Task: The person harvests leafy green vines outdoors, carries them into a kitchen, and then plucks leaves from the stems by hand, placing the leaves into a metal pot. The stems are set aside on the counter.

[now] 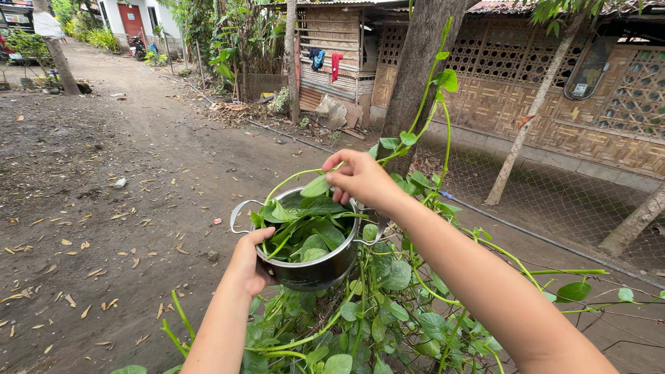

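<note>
L hand [248,266] grips pot [308,271] rim, fingers closed. R hand [360,179] pinches leaf [316,186] above it. Keep pot level & under leaf; release low, w/ vine [424,104] clear.

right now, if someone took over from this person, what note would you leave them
Left hand: grips the metal pot by its near rim, held over the vine.
Right hand: pinches a green leaf on a stem just above the pot.
Done: the pot already holds a heap of picked leaves.
Left: the climbing vine below and along the tree trunk still carries many leaves.
</note>
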